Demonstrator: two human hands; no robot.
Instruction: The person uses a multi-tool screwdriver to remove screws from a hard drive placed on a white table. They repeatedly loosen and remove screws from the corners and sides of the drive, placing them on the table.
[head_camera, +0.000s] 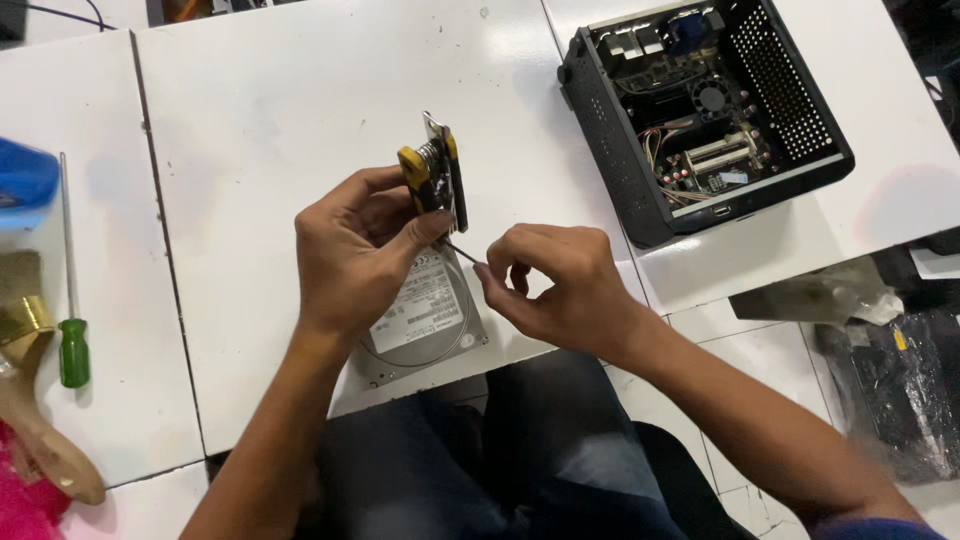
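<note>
Dark trousers (500, 470) fill the bottom centre of the view, the person's lap closest to the lens, with both forearms rising from about 6 o'clock toward the middle. At the centre, the left hand (355, 255) has its fingers clenched around a yellow-and-black tool (432, 178), whose handles stand up toward 12 o'clock above the knuckles. Just beside it, toward 3 o'clock, the right hand (560, 285) has its fingers pinched together at the end of a thin metal rod (460, 251) that runs between the two hands; whether the rod belongs to the tool cannot be told. Directly under the left hand, at the near edge of the white bench (280, 100), lies a hard drive (425, 320) with a white label on its silver top, partly hidden by the palm and slightly overhanging the edge toward the lap. Well apart, at about 2 o'clock, an open black computer case (705, 110) sits on the bench with its boards, cables and a small fan exposed. Out at 9 o'clock a green-handled screwdriver (70, 300) lies with its shaft pointing to 12 o'clock, and near it at the left border are a blue object (25, 185) and a brush with a wooden handle (40, 440). Around 4 o'clock, off the bench, dark plastic bags (900, 390) rest on the tiled floor.
</note>
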